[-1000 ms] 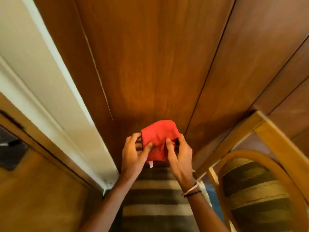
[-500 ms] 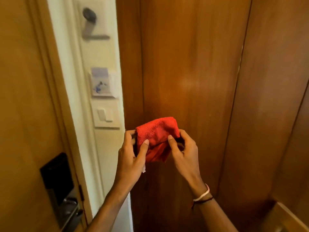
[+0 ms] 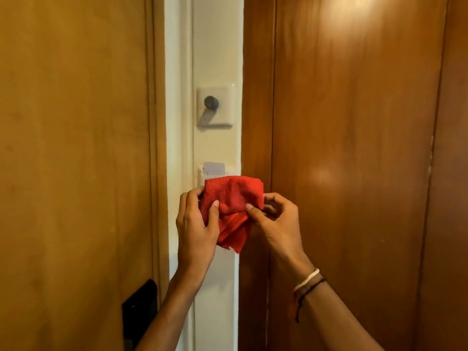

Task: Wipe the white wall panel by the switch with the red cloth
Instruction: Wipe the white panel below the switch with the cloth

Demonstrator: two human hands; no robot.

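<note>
A folded red cloth point(image 3: 231, 198) hangs between both hands in front of a narrow white wall panel point(image 3: 217, 51). My left hand point(image 3: 196, 226) pinches its left side with thumb on top. My right hand point(image 3: 276, 221) pinches its right edge. On the panel above sits a white plate with a dark round knob point(image 3: 211, 102). A key-card holder point(image 3: 214, 169) shows just over the cloth's top edge. The cloth and hands hide the rocker switch below it. I cannot tell whether the cloth touches the panel.
A light wooden door point(image 3: 76, 160) fills the left, with a black lock plate point(image 3: 139, 310) low on its edge. Dark wood panelling point(image 3: 354, 148) covers the right side, right up against the white panel.
The view has swung up from the floor and chair to the wall panel. Both hands have kept hold of the cloth and now hold it in front of the panel, over the switch.
</note>
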